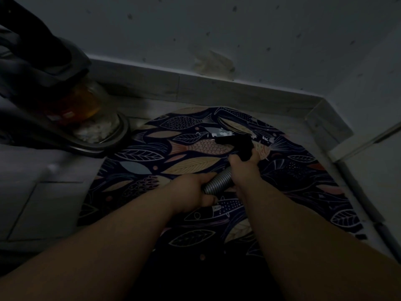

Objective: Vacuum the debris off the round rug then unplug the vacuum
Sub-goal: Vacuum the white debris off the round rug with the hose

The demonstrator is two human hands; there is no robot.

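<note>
A round fish-patterned rug (141,168) lay in a dim corner, the vacuum (82,114) standing at its left edge. The left hand (193,191) gripped the ribbed hose (219,181); the right hand (246,167) clasped the black nozzle (236,141), which rested beside pale debris (221,134) on the rug's far side.

The light is dim. The left hand (191,190) grips the ribbed grey hose (217,181), and the right hand (245,165) holds the black nozzle (233,141) just ahead of it. The nozzle lies on the round rug (141,168), beside white debris (221,134). The vacuum (86,109) stands at the left, at the rug's edge.
</note>
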